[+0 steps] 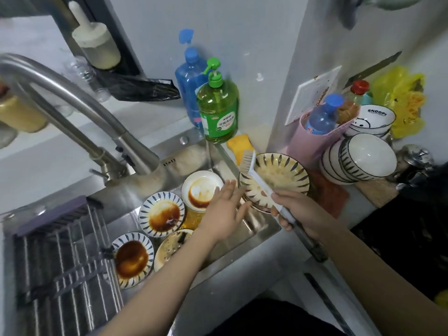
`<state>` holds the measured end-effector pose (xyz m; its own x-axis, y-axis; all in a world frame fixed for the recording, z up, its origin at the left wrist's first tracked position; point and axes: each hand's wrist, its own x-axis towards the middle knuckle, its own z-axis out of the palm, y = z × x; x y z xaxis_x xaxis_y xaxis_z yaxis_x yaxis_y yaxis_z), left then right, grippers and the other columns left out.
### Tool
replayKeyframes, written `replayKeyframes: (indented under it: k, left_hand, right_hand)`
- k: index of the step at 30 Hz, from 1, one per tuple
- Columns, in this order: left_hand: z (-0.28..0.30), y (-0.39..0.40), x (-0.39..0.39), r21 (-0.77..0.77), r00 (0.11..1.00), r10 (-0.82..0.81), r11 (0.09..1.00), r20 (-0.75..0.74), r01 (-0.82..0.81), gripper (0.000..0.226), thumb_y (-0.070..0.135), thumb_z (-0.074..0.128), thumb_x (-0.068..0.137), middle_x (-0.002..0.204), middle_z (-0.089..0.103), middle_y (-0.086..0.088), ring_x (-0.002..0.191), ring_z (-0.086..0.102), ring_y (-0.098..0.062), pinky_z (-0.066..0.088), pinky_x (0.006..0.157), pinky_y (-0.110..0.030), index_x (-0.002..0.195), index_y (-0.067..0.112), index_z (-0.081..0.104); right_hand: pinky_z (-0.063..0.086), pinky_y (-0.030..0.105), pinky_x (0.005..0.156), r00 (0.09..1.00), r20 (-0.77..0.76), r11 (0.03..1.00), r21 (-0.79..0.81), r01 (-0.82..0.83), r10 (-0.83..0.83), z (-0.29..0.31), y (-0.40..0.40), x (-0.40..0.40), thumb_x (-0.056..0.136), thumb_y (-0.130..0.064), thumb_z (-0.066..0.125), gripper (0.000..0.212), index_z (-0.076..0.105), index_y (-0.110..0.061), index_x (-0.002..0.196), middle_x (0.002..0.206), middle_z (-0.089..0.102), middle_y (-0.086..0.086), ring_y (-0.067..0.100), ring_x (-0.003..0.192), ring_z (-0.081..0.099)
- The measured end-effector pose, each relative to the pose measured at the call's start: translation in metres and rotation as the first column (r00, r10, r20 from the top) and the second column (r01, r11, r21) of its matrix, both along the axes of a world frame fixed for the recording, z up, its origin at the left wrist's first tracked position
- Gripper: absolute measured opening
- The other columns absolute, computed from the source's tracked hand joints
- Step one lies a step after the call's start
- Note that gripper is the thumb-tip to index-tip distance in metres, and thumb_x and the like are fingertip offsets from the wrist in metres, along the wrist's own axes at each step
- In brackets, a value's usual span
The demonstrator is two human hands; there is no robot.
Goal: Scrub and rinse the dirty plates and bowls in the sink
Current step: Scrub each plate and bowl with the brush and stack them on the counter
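Observation:
Several sauce-stained dishes lie in the steel sink (252, 229): a white plate (201, 190), a blue-striped bowl (161, 213), another striped bowl (132, 259) and a brownish plate (169, 248). A dirty striped plate (281, 175) sits on a stack at the sink's right rim. My right hand (295, 209) grips the handle of a white dish brush (254, 175), whose bristles reach over that plate's left edge. My left hand (223, 209) hovers over the sink with fingers spread, holding nothing, just left of the striped plate.
The faucet (84, 122) arches over the sink from the left. A folding drying rack (58, 260) covers the sink's left part. Green soap bottle (218, 105), blue bottle (189, 81) and yellow sponge (238, 144) stand behind. Stacked clean bowls (363, 158) crowd the right counter.

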<state>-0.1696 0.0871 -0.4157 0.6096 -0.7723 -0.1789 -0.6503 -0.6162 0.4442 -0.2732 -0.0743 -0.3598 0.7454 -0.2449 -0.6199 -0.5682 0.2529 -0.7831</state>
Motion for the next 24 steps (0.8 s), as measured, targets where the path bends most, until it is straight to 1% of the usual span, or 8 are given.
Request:
replayKeyframes:
  k: [3, 6, 11, 14, 18, 19, 22, 24]
  left_hand:
    - [-0.007, 0.039, 0.006, -0.038, 0.973, 0.197, 0.979, -0.122, -0.203, 0.05, 0.04, 0.037, 0.101, 0.154, 0.034, -0.01, 0.143, 0.029, -0.024, 0.025, 0.115, -0.034, 0.147, 0.02, 0.038]
    - [-0.03, 0.088, 0.013, -0.059, 0.883, 0.403, 0.902, -0.24, -0.428, 0.042, 0.036, 0.042, 0.101, 0.135, 0.058, -0.007, 0.124, 0.054, -0.025, 0.041, 0.098, -0.03, 0.135, 0.017, 0.054]
    - [-0.062, 0.144, 0.02, 0.081, 0.672, 0.644, 0.741, -0.367, -0.666, 0.031, 0.023, 0.043, 0.101, 0.11, 0.07, -0.011, 0.105, 0.062, -0.029, 0.035, 0.074, -0.02, 0.115, 0.008, 0.067]
    - [-0.087, 0.17, 0.023, 0.252, 0.574, 0.728, 0.676, -0.374, -0.693, 0.035, 0.026, 0.042, 0.102, 0.119, 0.066, -0.016, 0.11, 0.06, -0.032, 0.039, 0.077, -0.025, 0.119, 0.004, 0.064]
    - [-0.129, 0.198, 0.029, 0.454, 0.415, 0.836, 0.545, -0.359, -0.705, 0.036, 0.023, 0.041, 0.101, 0.121, 0.062, -0.022, 0.115, 0.055, -0.037, 0.043, 0.093, -0.036, 0.12, 0.0, 0.06]
    - [-0.136, 0.2, 0.03, 0.496, 0.358, 0.869, 0.491, -0.343, -0.716, 0.036, 0.023, 0.042, 0.1, 0.124, 0.06, -0.022, 0.117, 0.053, -0.037, 0.043, 0.095, -0.038, 0.122, -0.001, 0.057]
    - [-0.157, 0.207, 0.029, 0.61, 0.032, 0.927, 0.272, -0.374, -0.744, 0.043, 0.024, 0.049, 0.097, 0.133, 0.052, -0.02, 0.122, 0.05, -0.036, 0.044, 0.101, -0.041, 0.132, 0.0, 0.046]
    - [-0.167, 0.209, 0.025, 0.664, -0.123, 0.909, 0.193, -0.399, -0.723, 0.044, 0.024, 0.05, 0.096, 0.133, 0.052, -0.018, 0.122, 0.049, -0.034, 0.046, 0.098, -0.039, 0.134, 0.002, 0.046]
  right_hand:
    - [0.031, 0.023, 0.038, 0.997, -0.03, 0.998, 0.019, -0.067, 0.067, -0.009, 0.024, 0.015, 0.1, -0.017, 0.046, 0.016, 0.06, -0.013, 0.108, 0.065, 0.055, 0.007, 0.014, 0.043, 0.041]
    - [0.032, 0.023, 0.04, 0.982, -0.088, 0.986, 0.039, -0.163, 0.165, -0.024, 0.059, 0.036, 0.099, -0.017, 0.047, 0.014, 0.061, -0.014, 0.103, 0.067, 0.056, 0.007, 0.016, 0.045, 0.041]
    - [0.033, 0.023, 0.04, 0.95, -0.217, 0.974, 0.031, -0.225, 0.226, -0.05, 0.108, 0.061, 0.099, -0.019, 0.049, 0.012, 0.057, -0.022, 0.107, 0.07, 0.058, 0.009, 0.015, 0.046, 0.042]
    - [0.031, 0.024, 0.042, 0.925, -0.28, 0.966, 0.053, -0.254, 0.259, -0.069, 0.133, 0.072, 0.1, -0.021, 0.048, 0.017, 0.057, -0.019, 0.114, 0.07, 0.056, 0.008, 0.014, 0.045, 0.041]
    - [0.034, 0.026, 0.048, 0.875, -0.367, 0.946, 0.055, -0.319, 0.316, -0.087, 0.164, 0.088, 0.101, -0.023, 0.044, 0.011, 0.055, -0.023, 0.103, 0.076, 0.056, 0.009, 0.015, 0.052, 0.043]
    - [0.034, 0.027, 0.049, 0.871, -0.368, 0.943, 0.053, -0.329, 0.325, -0.09, 0.167, 0.091, 0.101, -0.023, 0.044, 0.013, 0.057, -0.023, 0.101, 0.076, 0.056, 0.009, 0.015, 0.053, 0.044]
    - [0.036, 0.026, 0.048, 0.852, -0.403, 0.939, 0.061, -0.337, 0.332, -0.104, 0.18, 0.101, 0.101, -0.023, 0.044, 0.016, 0.06, -0.021, 0.103, 0.076, 0.058, 0.008, 0.014, 0.052, 0.045]
    - [0.039, 0.026, 0.049, 0.838, -0.424, 0.932, 0.044, -0.36, 0.344, -0.11, 0.184, 0.104, 0.1, -0.025, 0.045, 0.018, 0.061, -0.021, 0.107, 0.077, 0.06, 0.008, 0.015, 0.053, 0.048]
